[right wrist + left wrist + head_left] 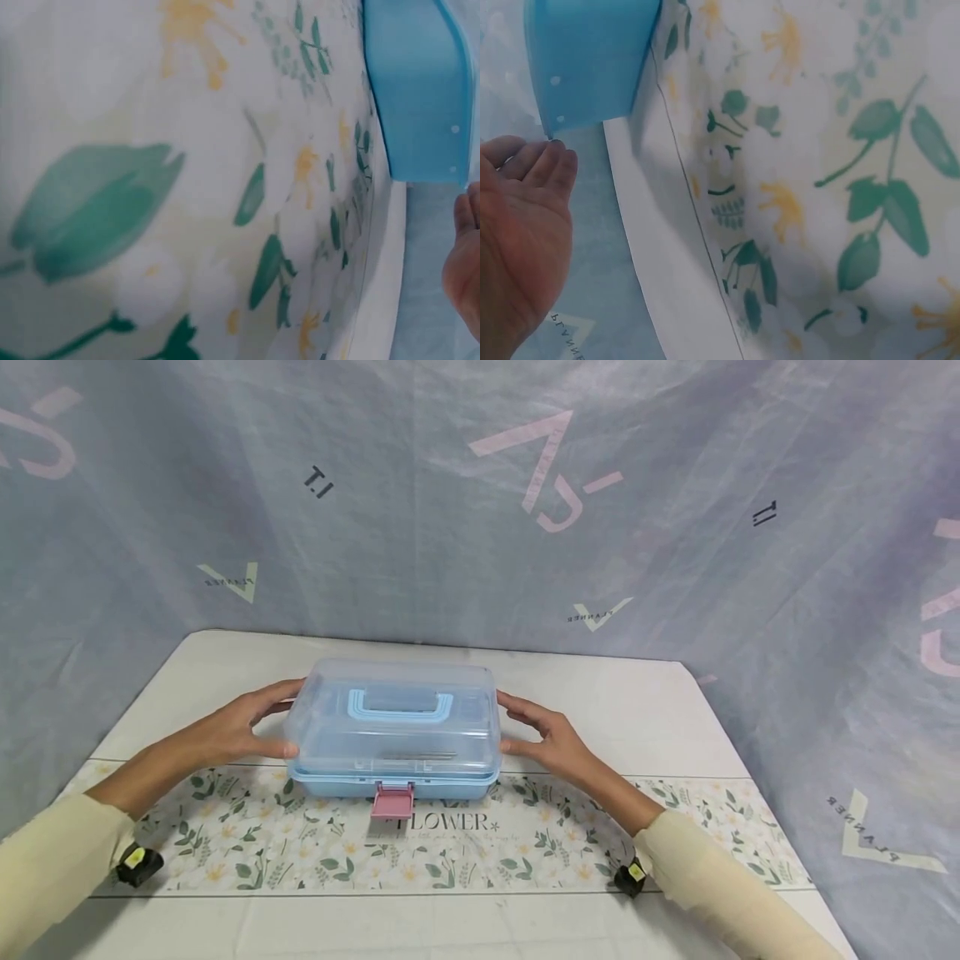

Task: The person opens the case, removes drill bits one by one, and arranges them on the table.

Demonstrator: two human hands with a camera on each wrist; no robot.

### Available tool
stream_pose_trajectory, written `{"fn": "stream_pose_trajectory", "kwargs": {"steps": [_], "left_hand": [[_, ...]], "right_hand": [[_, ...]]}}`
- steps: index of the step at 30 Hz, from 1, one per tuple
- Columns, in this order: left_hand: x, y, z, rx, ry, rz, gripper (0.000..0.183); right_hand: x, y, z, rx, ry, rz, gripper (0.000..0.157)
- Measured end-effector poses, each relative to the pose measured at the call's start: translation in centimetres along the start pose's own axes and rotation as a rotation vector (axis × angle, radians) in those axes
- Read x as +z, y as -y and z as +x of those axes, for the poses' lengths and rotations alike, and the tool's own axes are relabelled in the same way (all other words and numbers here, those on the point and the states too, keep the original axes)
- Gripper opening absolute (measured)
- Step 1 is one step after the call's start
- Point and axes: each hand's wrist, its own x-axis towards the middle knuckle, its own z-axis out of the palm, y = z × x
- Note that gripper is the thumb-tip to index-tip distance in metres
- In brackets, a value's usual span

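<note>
Nearest you, the desk (360,928) bears a floral band (480,864) lettered "FLOWER". A pink latch (393,804) juts forward over it from the blue box (330,787), which sits upright near the desk's middle. Your hands are well apart: left hand (247,727) and right hand (555,739) grip opposite ends of the clear lid (337,731) (thumbs in front, fingers farther back). Beyond hangs a grey printed cloth (435,560).

Bright, even head view, faint glare on clear lid (322,727), dimmer, softly blurred wrist views
</note>
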Motion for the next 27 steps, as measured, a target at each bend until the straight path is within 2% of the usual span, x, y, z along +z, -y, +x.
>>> {"fn": "stream_pose_trajectory", "kwargs": {"steps": [3,9,17,22,27], "left_hand": [[0.0,0.1,0.2,0.017,-0.017,-0.002,0.091],[-0.1,-0.1,0.4,0.006,-0.011,-0.030,0.072],[-0.2,-0.3,0.5,-0.039,-0.027,-0.064,0.064],[-0.1,-0.2,0.8,-0.020,-0.054,-0.088,0.062],[0.1,-0.1,1.1,-0.036,-0.082,-0.146,0.062]], "right_hand": [[-0.1,0.0,0.1,-0.008,0.003,0.019,0.076],[-0.5,-0.3,0.3,-0.043,0.017,0.022,0.097],[-0.4,-0.7,1.3,-0.115,-0.100,-0.069,0.072],[-0.3,-0.8,1.8,-0.121,-0.143,-0.053,0.081],[-0.2,-0.6,2.2,-0.123,-0.175,-0.053,0.089]]}}
